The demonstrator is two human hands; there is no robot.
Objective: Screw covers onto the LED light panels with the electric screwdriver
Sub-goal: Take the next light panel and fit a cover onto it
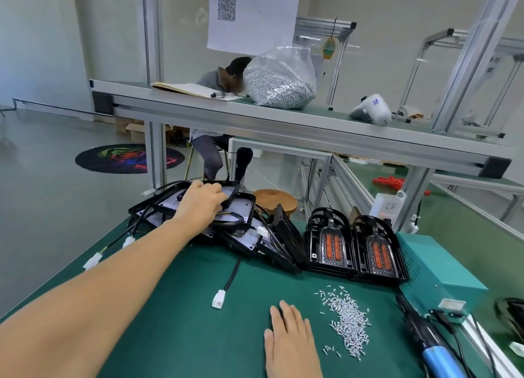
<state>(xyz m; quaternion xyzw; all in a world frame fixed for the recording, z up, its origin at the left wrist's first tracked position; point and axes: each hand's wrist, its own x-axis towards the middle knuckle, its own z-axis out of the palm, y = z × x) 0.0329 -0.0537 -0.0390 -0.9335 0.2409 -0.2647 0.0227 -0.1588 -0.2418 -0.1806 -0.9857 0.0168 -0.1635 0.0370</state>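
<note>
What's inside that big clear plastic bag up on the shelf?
The plastic bag is filled with small silver screws, like the loose screws on the green table. The heap hides anything buried deeper, and the bag covers part of a seated person behind it.

Two cover stacks (355, 244), one screwdriver (433, 346), one screw bag (279, 80)

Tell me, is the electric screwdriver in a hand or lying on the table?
Lying on the table. The screwdriver rests at the right edge; the right hand lies flat beside the screws.
</note>
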